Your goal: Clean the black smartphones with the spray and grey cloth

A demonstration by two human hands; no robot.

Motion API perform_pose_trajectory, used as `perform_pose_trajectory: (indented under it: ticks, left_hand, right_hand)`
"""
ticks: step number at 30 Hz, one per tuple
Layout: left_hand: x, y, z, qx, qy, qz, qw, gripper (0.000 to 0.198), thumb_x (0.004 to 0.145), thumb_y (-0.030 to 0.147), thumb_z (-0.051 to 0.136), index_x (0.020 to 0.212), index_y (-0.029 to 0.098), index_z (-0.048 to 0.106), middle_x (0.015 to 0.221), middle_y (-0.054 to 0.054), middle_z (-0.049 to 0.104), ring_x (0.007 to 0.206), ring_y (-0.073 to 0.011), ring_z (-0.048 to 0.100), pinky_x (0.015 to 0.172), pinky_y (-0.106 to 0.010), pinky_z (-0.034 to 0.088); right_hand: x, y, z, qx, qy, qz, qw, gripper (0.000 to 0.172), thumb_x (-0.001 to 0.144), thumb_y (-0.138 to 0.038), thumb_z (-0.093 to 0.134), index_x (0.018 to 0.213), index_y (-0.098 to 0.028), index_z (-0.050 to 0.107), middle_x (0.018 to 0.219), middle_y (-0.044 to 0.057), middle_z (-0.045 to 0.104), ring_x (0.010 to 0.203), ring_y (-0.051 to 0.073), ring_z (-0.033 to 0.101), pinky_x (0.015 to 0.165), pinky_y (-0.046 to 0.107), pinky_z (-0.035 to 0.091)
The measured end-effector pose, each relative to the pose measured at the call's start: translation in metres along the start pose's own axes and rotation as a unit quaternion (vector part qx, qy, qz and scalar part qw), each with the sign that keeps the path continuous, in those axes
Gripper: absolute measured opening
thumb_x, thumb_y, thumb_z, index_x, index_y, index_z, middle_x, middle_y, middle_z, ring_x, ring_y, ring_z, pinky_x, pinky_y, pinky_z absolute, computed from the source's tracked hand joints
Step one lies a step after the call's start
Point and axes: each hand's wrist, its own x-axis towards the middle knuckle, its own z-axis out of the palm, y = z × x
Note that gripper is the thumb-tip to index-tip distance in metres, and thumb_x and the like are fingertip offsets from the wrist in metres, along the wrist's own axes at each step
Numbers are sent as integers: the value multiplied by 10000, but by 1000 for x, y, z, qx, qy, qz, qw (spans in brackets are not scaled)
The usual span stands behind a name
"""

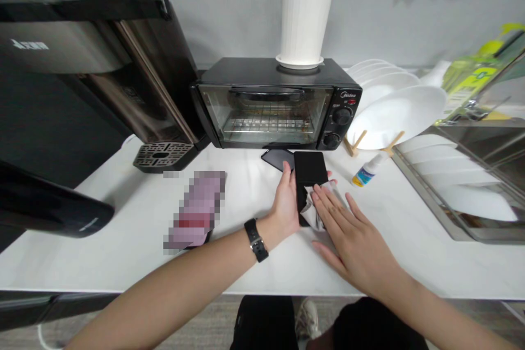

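Note:
A black flat rectangular device (310, 167), like a phone or small tablet, lies in my left hand (286, 202), whose fingers wrap round its edges from below. A black watch is on that wrist. My right hand (342, 224) presses a crumpled white cloth or tissue (311, 213) on the lower part of the device, its fingers laid over the cloth and the thumb apart. Behind the device, a second dark phone (278, 157) lies on the white counter (241, 191). Right of my hands stands a small spray bottle (368, 170) with a blue and yellow label.
A black toaster oven (266, 115) carries a white utensil holder (305, 22). A large dark dispenser (156, 82) and a pixelated pink object (199, 208) are at left. White plates (397, 115) stand in a wooden rack, beside a metal sink (447, 213) with dishes.

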Motion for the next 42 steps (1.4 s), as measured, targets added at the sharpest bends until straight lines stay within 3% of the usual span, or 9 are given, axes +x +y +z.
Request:
perform_pose_trajectory:
  ticks: [6,12,16,19,22,25,32,38,42]
  left_hand:
    - [-1,-5,0,17,3,7,1000,602,1043,614,367,1496,255,536,1367,-92,695,1216,-287,683,1120,-476,486]
    - [1,-10,0,16,-1,1,1000,527,1057,517,430,1497,251,542,1355,-67,707,1228,-263,678,1131,-401,478]
    - [3,-10,-4,10,12,-16,1000,587,1040,568,436,1468,190,571,1286,-87,743,1208,-273,692,1134,-409,474]
    - [3,-5,-5,-1,-17,-48,999,735,1019,657,382,1431,84,591,1240,-164,752,1168,-307,712,1100,-425,495]
    - [2,0,-5,9,-48,-45,998,767,1018,674,341,1410,71,610,1232,-195,749,1130,-320,726,1064,-426,511]
    - [0,1,-5,35,-40,-17,998,716,1030,638,363,1407,84,615,1217,-181,757,1106,-303,731,1056,-410,507]
    - [-1,-2,-5,29,-42,-40,998,718,1034,634,352,1367,65,634,1197,-181,760,1122,-302,718,1049,-413,513]
    - [0,-5,-1,21,-21,-37,999,556,1070,513,361,1380,145,639,1160,-113,780,1111,-287,732,1046,-449,543]
    - [-1,-8,0,32,-32,-51,998,499,1066,472,421,1386,159,643,1191,-99,772,1154,-266,716,1077,-405,527]
  right_hand:
    - [32,28,1,5,16,84,996,799,1057,-530,398,1669,-120,90,1682,181,265,1561,334,296,1255,639,263]
    - [57,41,-3,32,18,95,995,781,1062,-544,367,1667,-119,118,1694,168,243,1581,317,242,1265,627,246]
    - [52,25,-7,45,5,33,998,833,1042,-584,406,1662,-99,133,1700,173,207,1590,315,214,1276,614,228]
    - [37,4,-8,58,-9,-18,998,864,1029,-585,444,1658,-79,136,1688,185,233,1588,319,220,1281,601,231]
    - [17,-12,-8,53,-15,-33,998,861,1025,-560,464,1654,-67,145,1682,180,251,1584,322,235,1271,582,278]
    - [1,-17,-8,35,-20,-28,999,840,1027,-527,475,1655,-74,149,1685,170,248,1578,322,256,1260,575,305]
    - [-6,-6,-9,-2,-12,30,999,813,1043,-511,438,1664,-98,115,1689,172,236,1556,337,313,1261,602,263]
    - [17,18,-7,-5,18,90,996,826,1051,-577,387,1666,-99,112,1684,193,260,1556,355,304,1255,633,250]
    - [40,36,-5,3,31,101,994,834,1054,-604,348,1660,-73,132,1678,212,272,1570,356,267,1261,637,227]
